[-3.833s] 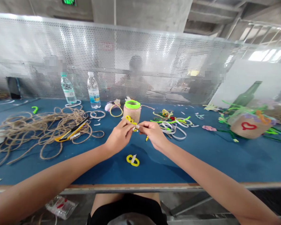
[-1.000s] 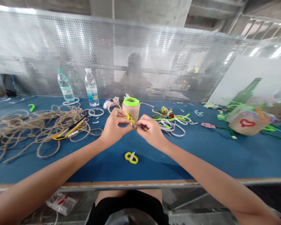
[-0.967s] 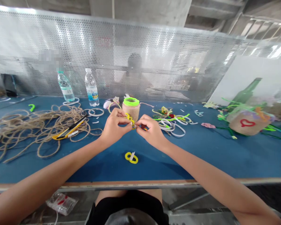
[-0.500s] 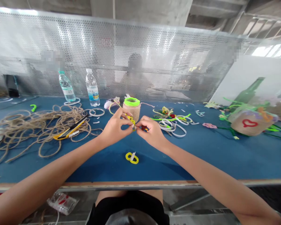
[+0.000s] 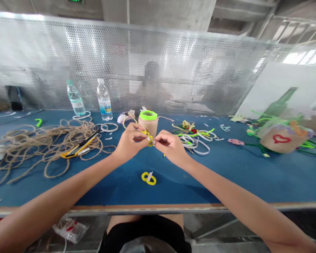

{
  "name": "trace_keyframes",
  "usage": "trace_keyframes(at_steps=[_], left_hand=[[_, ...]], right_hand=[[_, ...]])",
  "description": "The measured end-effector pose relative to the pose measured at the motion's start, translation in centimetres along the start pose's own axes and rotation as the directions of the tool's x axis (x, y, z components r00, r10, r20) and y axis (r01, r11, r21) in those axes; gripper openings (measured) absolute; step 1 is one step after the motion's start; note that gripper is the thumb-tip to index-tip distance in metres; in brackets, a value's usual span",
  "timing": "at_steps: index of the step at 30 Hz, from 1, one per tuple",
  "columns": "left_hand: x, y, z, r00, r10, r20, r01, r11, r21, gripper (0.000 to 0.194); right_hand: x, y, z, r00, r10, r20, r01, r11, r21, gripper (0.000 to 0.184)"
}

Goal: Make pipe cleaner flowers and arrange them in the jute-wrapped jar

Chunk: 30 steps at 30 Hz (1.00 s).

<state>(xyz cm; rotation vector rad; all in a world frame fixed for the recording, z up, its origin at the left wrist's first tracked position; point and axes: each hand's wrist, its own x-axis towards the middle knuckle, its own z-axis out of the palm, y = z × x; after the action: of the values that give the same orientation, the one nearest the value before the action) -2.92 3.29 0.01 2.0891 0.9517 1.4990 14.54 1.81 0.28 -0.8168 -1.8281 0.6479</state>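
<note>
Left hand [image 5: 129, 141] has thumb and fingers pinched on a yellow fuzzy piece [image 5: 149, 138], right in front of the twine-wrapped jar [image 5: 147, 125], and the fingers cover part of it so I can't make out its full shape. Right hand [image 5: 173, 147] has its fingertips closed at the piece's right edge, but honestly can't tell if they grip the yellow or some tiny pale bit.

Biggest stuff first: perforated panel [image 5: 173, 77] behind the jar, with pixelated patches hiding spots on it, then the blue table [image 5: 116, 191] under everything. Big tangle of twine [image 5: 44, 140] left of the jar. Far right of it sits a pot with a red heart [image 5: 276, 140], partly blurry, and it covers the bottom of a green bottle [image 5: 281, 103]. Two clear water bottles, one teal-capped [image 5: 77, 101] and one white-capped [image 5: 104, 102], stand back left of the jar. As for the jar itself, bright green ring round the mouth, lower front blocked by the hands. Yellow-black cutter [image 5: 80, 146] is on the twine. White loops [image 5: 197, 144] lie to the jar's right. Smallest is a yellow figure-eight [image 5: 149, 178] nearer the camera than the jar, with a white strip [image 5: 150, 176] across its middle.
</note>
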Motion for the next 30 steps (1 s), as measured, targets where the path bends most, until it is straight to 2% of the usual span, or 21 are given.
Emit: trace_keyframes(at_steps=[6, 12, 15, 18, 20, 24, 28, 30], left_hand=[[0.38, 0.28, -0.47, 0.994, -0.081, 0.076, 0.086, 0.993, -0.075, 0.017], [0.29, 0.26, -0.18, 0.981, -0.190, 0.035, 0.193, 0.968, -0.162, 0.017], [0.14, 0.70, 0.03, 0.955, -0.291, 0.058, 0.296, 0.921, -0.252, 0.015], [0.08, 1.01, 0.12, 0.925, -0.371, 0.084, 0.377, 0.861, -0.343, 0.022], [0.07, 0.97, 0.10, 0.943, -0.328, 0.053, 0.328, 0.898, -0.294, 0.023], [-0.01, 0.69, 0.07, 0.986, -0.166, -0.021, 0.162, 0.978, -0.133, 0.020], [-0.10, 0.42, 0.20, 0.989, -0.127, -0.069, 0.118, 0.986, -0.121, 0.017], [0.02, 0.07, 0.11, 0.980, -0.108, -0.167, 0.093, 0.991, -0.097, 0.014]], right_hand=[[0.06, -0.02, -0.12, 1.000, 0.018, -0.012, -0.018, 0.999, 0.033, 0.010], [0.10, 0.09, -0.16, 0.998, 0.052, -0.017, -0.051, 0.997, 0.052, 0.012], [0.14, 0.20, -0.16, 0.999, 0.050, -0.021, -0.049, 0.997, 0.054, 0.013], [0.12, 0.26, -0.11, 0.999, 0.030, -0.028, -0.030, 0.999, 0.028, 0.014], [0.03, 0.25, 0.01, 0.999, 0.009, -0.032, -0.009, 1.000, 0.005, 0.013], [-0.21, 0.13, 0.34, 0.999, -0.043, -0.028, 0.042, 0.999, -0.033, 0.009], [-0.23, 0.07, 0.34, 0.998, -0.056, -0.033, 0.054, 0.998, -0.045, 0.011], [-0.13, 0.05, 0.15, 0.998, -0.034, -0.055, 0.032, 0.998, -0.049, 0.012]])
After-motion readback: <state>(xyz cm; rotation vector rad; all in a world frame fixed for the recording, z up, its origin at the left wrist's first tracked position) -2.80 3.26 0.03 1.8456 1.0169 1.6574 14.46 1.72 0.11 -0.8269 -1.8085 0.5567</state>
